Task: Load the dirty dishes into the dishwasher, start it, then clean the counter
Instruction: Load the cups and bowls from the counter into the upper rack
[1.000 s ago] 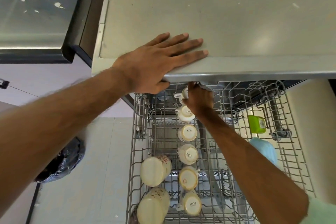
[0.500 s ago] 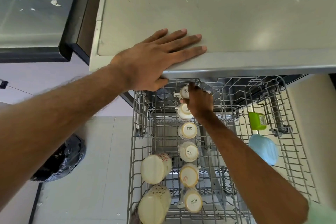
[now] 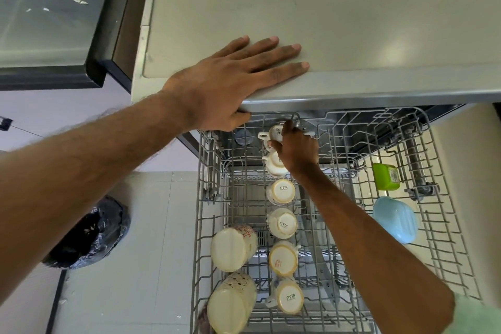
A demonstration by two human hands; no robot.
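The dishwasher's upper wire rack (image 3: 447, 238) is pulled out below the grey counter (image 3: 352, 22). A row of several small white cups runs down its middle, bottoms up. My right hand (image 3: 296, 148) reaches to the rack's far end and grips the rearmost white cup (image 3: 275, 133), which lies tilted just under the counter edge. My left hand (image 3: 238, 81) rests flat on the counter's front edge with straight fingers and the thumb hooked under the lip. Two large cream mugs (image 3: 233, 248) lie on their sides at the rack's left.
A green container (image 3: 385, 176) and a light blue lid (image 3: 395, 218) sit on the rack's right side. A black bin bag (image 3: 89, 233) stands on the tiled floor at the left. The glass hob (image 3: 46, 3) at the upper left is strewn with food scraps. Small crumbs dot the counter.
My right hand has shifted slightly at the rack's far end, tilting the rearmost cup. The left hand stays flat on the counter edge. The view has tipped a little.
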